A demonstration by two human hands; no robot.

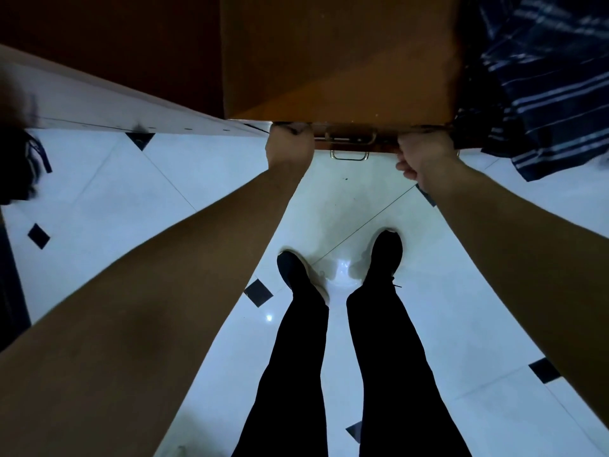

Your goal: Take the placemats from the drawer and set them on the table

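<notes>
I look straight down at a wooden chest (339, 61) with an orange-brown top. Below its front edge a drawer front (356, 147) shows, carrying brass handles (350, 137). My left hand (290, 148) is curled over the front edge at the left end of the drawer. My right hand (423, 156) grips the same edge at the right end, thumb underneath. The drawer's inside is hidden, and no placemats are visible.
A dark blue striped cloth (543, 80) hangs over the chest's right side. A pale board (115, 107) runs diagonally at the left. Below is a glossy white tiled floor (138, 199) with small black diamonds, and my legs and black shoes (385, 252).
</notes>
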